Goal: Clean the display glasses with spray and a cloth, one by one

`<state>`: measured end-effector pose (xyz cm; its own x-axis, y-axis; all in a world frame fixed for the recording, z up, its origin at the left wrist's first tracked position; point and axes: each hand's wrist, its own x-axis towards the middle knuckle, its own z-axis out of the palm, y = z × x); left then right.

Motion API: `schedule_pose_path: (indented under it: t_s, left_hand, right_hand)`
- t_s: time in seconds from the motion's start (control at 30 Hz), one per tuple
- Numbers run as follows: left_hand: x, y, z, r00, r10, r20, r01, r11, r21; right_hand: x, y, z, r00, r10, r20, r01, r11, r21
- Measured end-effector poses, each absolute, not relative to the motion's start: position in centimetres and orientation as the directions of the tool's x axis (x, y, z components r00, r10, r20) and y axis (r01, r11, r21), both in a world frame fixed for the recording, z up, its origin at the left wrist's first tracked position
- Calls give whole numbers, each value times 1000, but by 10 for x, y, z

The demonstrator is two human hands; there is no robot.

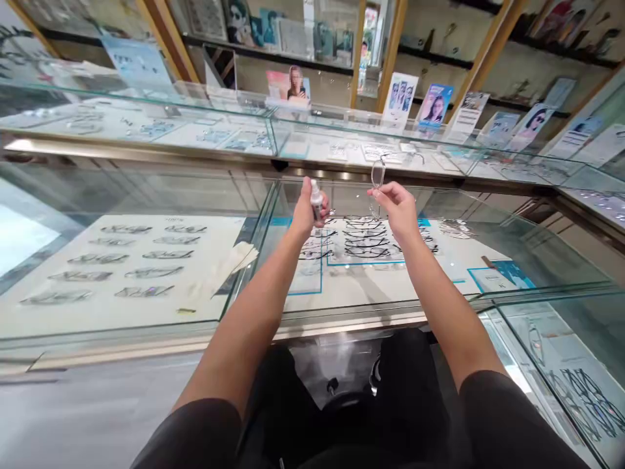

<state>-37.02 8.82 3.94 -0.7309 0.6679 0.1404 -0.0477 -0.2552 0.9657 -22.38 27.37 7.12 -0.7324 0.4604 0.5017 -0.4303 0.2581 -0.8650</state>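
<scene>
My left hand (306, 208) is closed around a small white spray bottle (316, 200), nozzle up, above the glass display case (342, 306). To its right, my right hand (396, 202) pinches a pair of eyeglasses (377, 174) with thin rims. The glasses are turned on end, one lens above my fingertips and the other below, with a temple reaching out to the right. Below both hands, rows of dark-framed eyeglasses (366, 241) lie inside the case under the glass.
A cream cloth (237, 260) lies on the glass to the left. More eyeglasses (124, 258) are in the left case. Behind stands a higher glass counter (195, 130) with upright advertising cards (433, 105). Another case (576, 352) is at the right.
</scene>
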Motion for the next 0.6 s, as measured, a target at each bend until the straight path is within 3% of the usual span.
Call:
schedule_pose_path:
  t_s: [0.1,0.23,0.33,0.6]
  left_hand:
    - [-373,91,33,-742,662,107,-67,-232,970]
    - [-375,97,21,-791,594,146,-4,-243,970]
    - [-374,99,14,-772,621,138,-10,-229,973]
    - [-363,87,30,-830,534,161,79,-173,982]
  right_hand:
    - [-249,256,56,-753,374,542,-457,295,-839]
    - [-259,263,43,-758,345,553,-422,387,-820]
    - [-260,270,42,-782,320,536,-397,407,-823]
    - [-254,263,43,-774,341,533,-461,273,-844]
